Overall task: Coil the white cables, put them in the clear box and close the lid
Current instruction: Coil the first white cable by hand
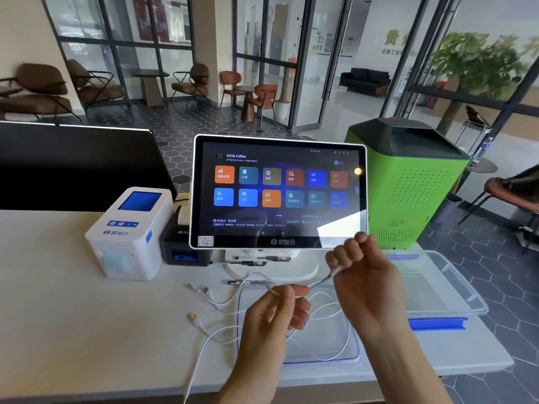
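Head view: both hands, left hand and right hand, pinch one white cable.

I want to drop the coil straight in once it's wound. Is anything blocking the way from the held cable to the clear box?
Nothing visible: the clear box sits open just right of both hands, its lid lying under them.

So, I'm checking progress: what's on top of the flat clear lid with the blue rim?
Loose loops of white cable lie across the flat clear lid, none coiled. The left hand and right hand cover part of it.
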